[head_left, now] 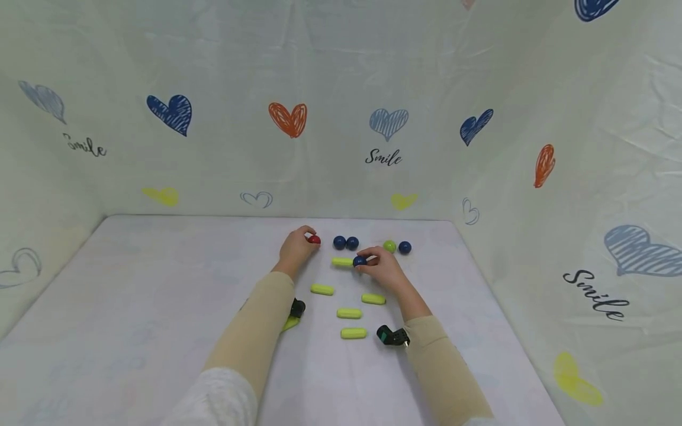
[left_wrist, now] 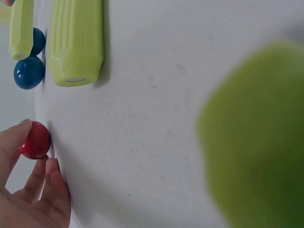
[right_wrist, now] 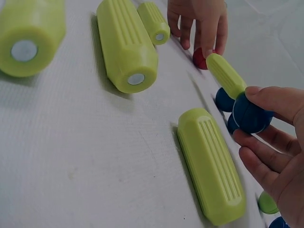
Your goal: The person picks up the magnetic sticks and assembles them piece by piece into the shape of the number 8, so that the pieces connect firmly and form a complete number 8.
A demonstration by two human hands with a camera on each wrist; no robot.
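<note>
My left hand [head_left: 296,249] pinches a red ball [left_wrist: 37,141] between thumb and fingers, at the far side of the table. To its right, my right hand [head_left: 386,269] holds a dark blue ball [right_wrist: 251,114] by thumb and fingertips. A yellow-green magnetic rod [right_wrist: 225,76] sticks out from that ball toward the left, its end touching the ball. Just beyond the rod are two more blue balls [head_left: 346,243], side by side. Past the right hand lie a green ball [head_left: 389,245] and another blue ball [head_left: 405,247].
Several loose yellow-green rods [head_left: 348,313] lie between the forearms, white discs visible in some ends. The white table [head_left: 160,307] extends to a hanging backdrop [head_left: 330,65] printed with hearts. A dark wrist camera [head_left: 391,336] sits by the right sleeve.
</note>
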